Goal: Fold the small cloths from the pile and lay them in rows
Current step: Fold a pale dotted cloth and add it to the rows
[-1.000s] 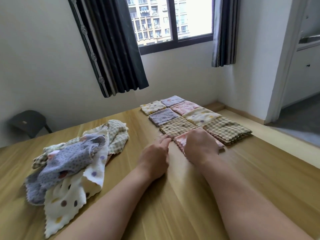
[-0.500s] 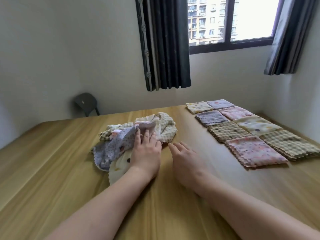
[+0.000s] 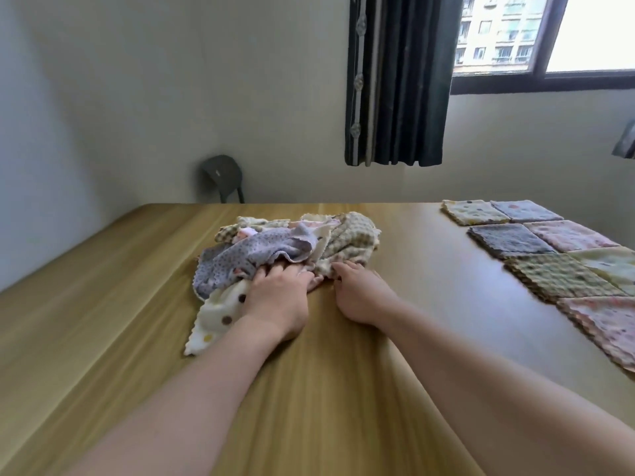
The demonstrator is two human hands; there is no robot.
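Grey spotted cloth (image 3: 254,259) hides your left hand's (image 3: 280,297) fingertips, dug into the pile (image 3: 292,249); grip unclear. Your right hand (image 3: 357,293) rests loosely spread at its edge. Pull carelessly and tangled neighbours drag along toward the folded rows (image 3: 549,255).

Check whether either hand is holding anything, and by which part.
Left hand digs into the near edge of the crumpled cloth pile; grip cannot be told. Right hand only touches the pile's edge.
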